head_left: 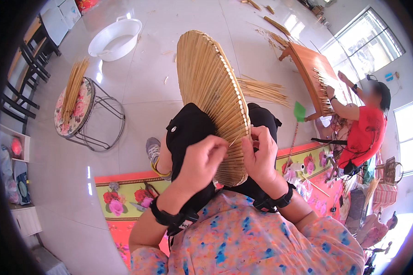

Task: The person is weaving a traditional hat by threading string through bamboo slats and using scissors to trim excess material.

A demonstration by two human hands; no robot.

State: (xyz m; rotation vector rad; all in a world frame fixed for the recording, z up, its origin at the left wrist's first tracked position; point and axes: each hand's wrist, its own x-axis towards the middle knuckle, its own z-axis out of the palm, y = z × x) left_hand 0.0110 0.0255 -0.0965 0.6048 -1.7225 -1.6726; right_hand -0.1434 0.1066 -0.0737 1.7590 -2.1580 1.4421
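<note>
A round, flat mat of straw-coloured plant stalks (199, 73) stands tilted on edge over my lap, between my black-clad knees. Pale cut stalk ends line its rim on the right. My right hand (261, 158) pinches that rim with thumb and fingers. Close to the mat's near face, my left hand (203, 158) has its fingers drawn together in a pinch. A thin pale strand (234, 140) shows between the two hands; whether the left fingers hold it is hard to make out.
A flowered stool (88, 98) at left bears a stalk bundle (74, 89). Behind it sits a white basin (117, 39). More loose stalks (264, 90) lie on the floor beyond my knees. At right, a person in red (365, 133) handles stalks at a wooden table (303, 68).
</note>
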